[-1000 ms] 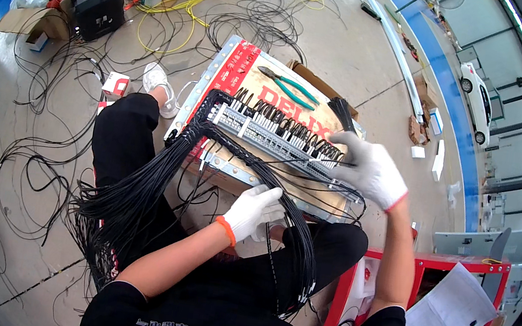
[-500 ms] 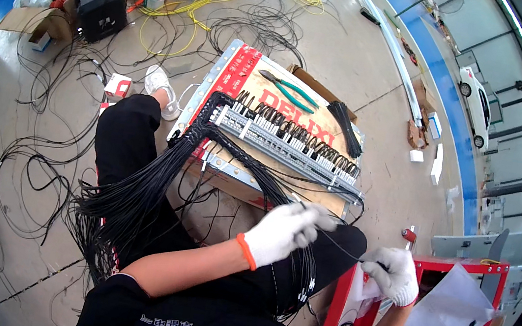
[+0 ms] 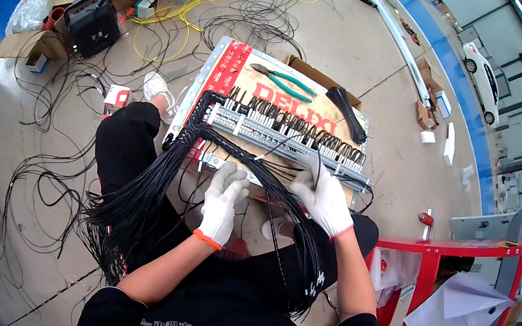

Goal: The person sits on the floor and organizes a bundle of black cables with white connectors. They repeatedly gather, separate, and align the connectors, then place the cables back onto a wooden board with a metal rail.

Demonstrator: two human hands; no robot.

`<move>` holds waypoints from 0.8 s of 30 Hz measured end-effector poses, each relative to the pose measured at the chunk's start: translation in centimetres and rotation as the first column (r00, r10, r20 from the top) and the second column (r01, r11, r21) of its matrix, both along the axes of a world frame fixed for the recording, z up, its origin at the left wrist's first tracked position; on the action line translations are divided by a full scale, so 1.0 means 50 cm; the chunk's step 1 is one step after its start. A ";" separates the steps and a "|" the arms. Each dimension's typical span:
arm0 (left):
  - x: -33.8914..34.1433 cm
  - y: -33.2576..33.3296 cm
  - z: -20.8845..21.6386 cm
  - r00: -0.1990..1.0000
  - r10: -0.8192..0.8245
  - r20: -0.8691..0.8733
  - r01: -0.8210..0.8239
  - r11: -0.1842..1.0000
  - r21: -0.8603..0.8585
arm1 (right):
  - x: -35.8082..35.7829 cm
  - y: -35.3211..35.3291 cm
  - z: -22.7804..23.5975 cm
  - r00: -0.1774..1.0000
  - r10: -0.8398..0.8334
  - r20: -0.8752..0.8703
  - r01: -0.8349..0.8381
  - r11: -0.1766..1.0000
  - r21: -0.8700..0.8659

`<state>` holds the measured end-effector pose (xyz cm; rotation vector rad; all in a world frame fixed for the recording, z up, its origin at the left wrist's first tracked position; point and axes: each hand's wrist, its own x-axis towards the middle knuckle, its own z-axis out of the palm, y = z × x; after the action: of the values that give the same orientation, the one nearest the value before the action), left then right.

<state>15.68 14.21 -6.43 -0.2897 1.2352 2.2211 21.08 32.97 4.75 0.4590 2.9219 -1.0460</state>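
A long grey terminal block strip (image 3: 259, 134) lies across a cardboard box, with short looped black wires and white sleeves along its far side. From its left end a thick wire harness (image 3: 154, 170) fans down over my left leg, while a branch (image 3: 268, 179) runs along the near side toward my right knee. My left hand (image 3: 222, 203), in a white glove, is below that branch, its fingers raised and holding nothing visible. At the strip's right part is my gloved right hand (image 3: 326, 197), blurred, with a black wire passing at its fingers; its grip is unclear.
Green-handled pliers (image 3: 292, 88) and a bundle of black cable ties (image 3: 348, 115) lie on the box (image 3: 248, 72). A red metal frame (image 3: 417, 276) stands at the right. Loose black wires (image 3: 46, 160) and yellow cable (image 3: 185, 14) spread over the floor. A black case (image 3: 95, 24) stands far left.
My left hand has moved left, away from the wire it was near. My right hand has swung from the red frame up and left to the strip's right part.
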 end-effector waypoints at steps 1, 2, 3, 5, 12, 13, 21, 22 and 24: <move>-0.010 -0.003 0.016 1.000 -0.007 -0.003 0.008 1.000 0.027 | -0.028 0.002 -0.001 1.000 -0.021 -0.006 0.021 0.997 -0.079; -0.016 -0.002 0.017 0.999 -0.035 0.024 0.033 0.998 0.058 | -0.047 0.004 0.007 0.999 -0.053 -0.009 0.052 0.988 -0.149; -0.021 -0.002 0.018 0.997 -0.064 0.050 0.059 0.994 0.089 | -0.055 0.019 0.006 0.996 -0.085 -0.020 0.073 0.936 -0.345; -0.031 -0.009 0.013 0.993 -0.111 0.047 0.107 0.991 0.084 | -0.069 0.016 0.067 0.994 -0.100 0.040 0.106 0.850 -0.516; -0.015 0.001 0.045 0.961 -0.245 -0.129 0.215 0.953 -0.213 | -0.017 0.067 0.086 0.992 -0.056 0.114 0.069 0.992 -0.107; -0.015 0.002 0.045 0.945 -0.296 -0.139 0.255 0.933 -0.253 | -0.018 0.062 0.070 0.997 0.066 0.047 -0.065 0.997 -0.029; -0.055 -0.011 0.007 0.909 -0.381 -0.167 0.343 0.914 -0.217 | -0.012 0.046 0.185 0.984 -0.170 -0.049 0.052 0.543 -0.838; -0.052 -0.006 -0.002 0.915 -0.352 -0.195 0.323 0.932 -0.167 | 0.006 0.051 0.189 0.966 -0.242 -0.095 0.043 0.509 -0.860; -0.043 -0.002 0.005 0.917 -0.346 -0.196 0.323 0.936 -0.140 | 0.044 0.070 0.164 0.960 -0.280 -0.017 0.221 0.795 -0.565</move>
<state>13.53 14.10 -6.20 0.1261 1.4026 1.9304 23.27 36.46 12.96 0.7911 2.4748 -1.9246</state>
